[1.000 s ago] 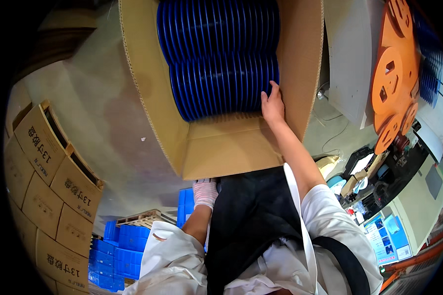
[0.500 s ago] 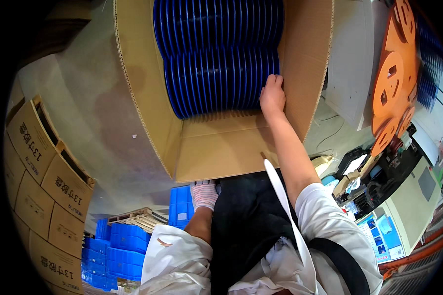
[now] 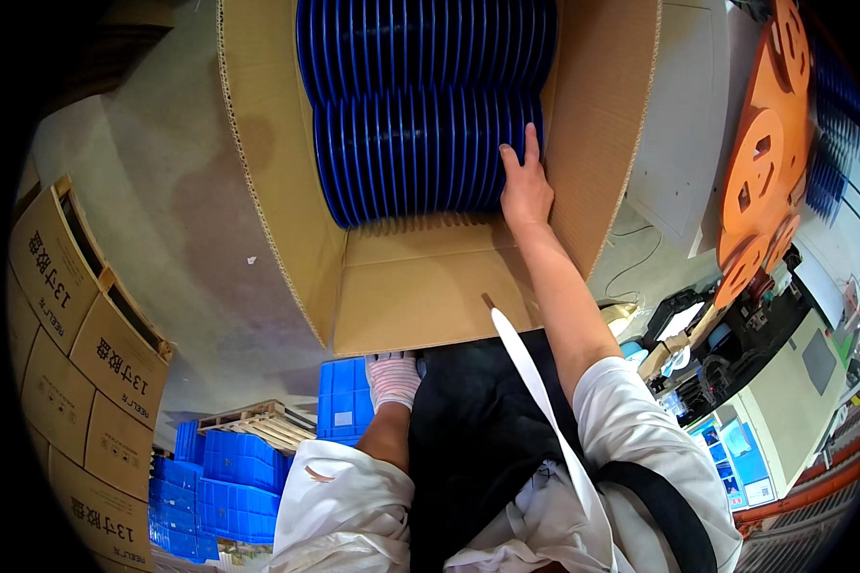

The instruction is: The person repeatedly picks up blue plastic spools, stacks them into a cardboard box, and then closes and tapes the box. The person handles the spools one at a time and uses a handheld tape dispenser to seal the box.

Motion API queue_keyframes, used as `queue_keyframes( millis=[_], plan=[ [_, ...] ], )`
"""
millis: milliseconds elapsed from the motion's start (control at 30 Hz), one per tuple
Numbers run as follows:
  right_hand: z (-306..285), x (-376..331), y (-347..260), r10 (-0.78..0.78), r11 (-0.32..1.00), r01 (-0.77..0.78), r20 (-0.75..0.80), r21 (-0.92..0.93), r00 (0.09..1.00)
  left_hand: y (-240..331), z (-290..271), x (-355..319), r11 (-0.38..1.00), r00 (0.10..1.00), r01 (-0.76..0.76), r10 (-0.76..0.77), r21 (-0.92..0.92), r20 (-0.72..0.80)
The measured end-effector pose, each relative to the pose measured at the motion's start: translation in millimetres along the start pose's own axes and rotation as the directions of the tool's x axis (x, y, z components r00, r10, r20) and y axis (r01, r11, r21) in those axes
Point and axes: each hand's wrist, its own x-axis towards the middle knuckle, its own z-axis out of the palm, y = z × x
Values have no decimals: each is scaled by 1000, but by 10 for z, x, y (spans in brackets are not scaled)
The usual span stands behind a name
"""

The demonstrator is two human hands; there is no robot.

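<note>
An opened cardboard box [image 3: 420, 320] lies in front of me with two rows of thin blue discs, like reel flanges, standing on edge inside it. My right hand [image 3: 527, 196] is bare and reaches into the box at the right end of the nearer row of discs [image 3: 411, 162]. Its index finger and thumb are spread apart in a V against the last discs. My left hand [image 3: 393, 380], in a white glove with pink stripes, is at the box's near edge. Its fingertips pass out of sight under that edge, so its grip is hidden.
Stacked cardboard cartons [image 3: 86, 382] stand at the left. Blue plastic crates [image 3: 239, 487] and a wooden pallet [image 3: 263, 423] are at the lower left. To the right are an orange panel with round cutouts [image 3: 760, 181], a cluttered bench and a pale machine cabinet [image 3: 793, 392].
My right index finger and thumb have spread apart, the index finger reaching farther up along the discs. The view has shifted slightly. My left hand stays at the box's near edge.
</note>
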Motion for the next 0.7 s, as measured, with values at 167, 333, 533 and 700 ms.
queue_keyframes(
  millis=[167, 333, 533, 700],
  plan=[
    [27, 79, -50, 10, 995, 0, -102, 101, 995, -9, 70, 33, 999, 1000, 0, -2, 53, 27],
    [-24, 132, -97, -79, 997, 82, -133, 11, 988, 18, 48, 25, 997, 999, 5, -8, 82, 32],
    [113, 203, -50, -283, 956, 292, -287, -12, 915, 33, 33, 34, 998, 999, 2, -5, 61, 44],
    [141, 211, -66, -286, 957, 289, -218, -19, 933, 47, 5, 30, 999, 999, -11, 8, 47, 44]
  ],
)
